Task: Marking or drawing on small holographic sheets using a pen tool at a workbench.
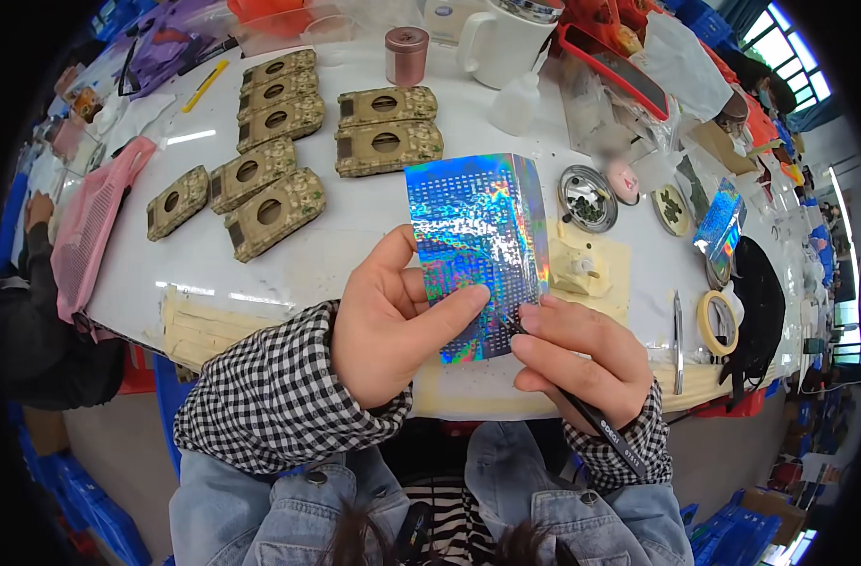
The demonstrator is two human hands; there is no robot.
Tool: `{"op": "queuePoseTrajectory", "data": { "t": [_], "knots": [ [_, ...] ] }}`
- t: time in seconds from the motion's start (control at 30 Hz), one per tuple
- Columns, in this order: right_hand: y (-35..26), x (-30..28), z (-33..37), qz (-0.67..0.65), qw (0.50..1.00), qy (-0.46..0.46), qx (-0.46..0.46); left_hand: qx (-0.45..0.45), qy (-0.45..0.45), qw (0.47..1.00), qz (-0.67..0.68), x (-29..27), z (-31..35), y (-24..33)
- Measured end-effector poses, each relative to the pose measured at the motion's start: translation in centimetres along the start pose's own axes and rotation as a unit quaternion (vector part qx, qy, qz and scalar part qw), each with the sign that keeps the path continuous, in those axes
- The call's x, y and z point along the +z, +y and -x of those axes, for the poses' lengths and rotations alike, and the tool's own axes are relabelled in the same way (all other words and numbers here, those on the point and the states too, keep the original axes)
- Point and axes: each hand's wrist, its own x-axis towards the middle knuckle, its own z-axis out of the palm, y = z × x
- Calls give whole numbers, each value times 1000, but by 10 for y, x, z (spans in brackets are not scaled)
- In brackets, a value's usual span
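Observation:
Over the table's front edge, my left hand [383,325] grips a shiny holographic sticker sheet [468,203], its thumb on the front and the fingers behind. Rows of tiny marks cover the sheet, and its right part is folded back. My right hand [600,363] pinches black tweezers [596,422], whose tips meet the sheet's lower right part and are mostly hidden by the fingers. Beyond my hands lie several camouflage-painted toy tank hulls [385,148], each with a round hole. A round dish [587,200] of small dark pieces sits to the right of the sheet.
Metal tweezers [678,347], a tape roll [717,323] and another holographic sheet [720,226] lie at the right. A white lump [581,266] sits on yellowish paper. Behind stand a pink tin [407,58] and white mug [506,47]. At the left is a pink basket [99,226].

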Motion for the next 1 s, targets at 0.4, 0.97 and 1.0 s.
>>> {"op": "queuePoseTrajectory", "data": {
  "t": [0.4,0.97,1.0],
  "knots": [
    [2,5,-2,2,1000,14,3,6,11,1000,-26,1,0,1],
    [0,10,-3,76,994,17,-74,2,11,1000,-6,-1,0,-1],
    [0,9,-3,77,994,15,-76,3,10,1000,-4,-1,-1,-1]
  ]
}}
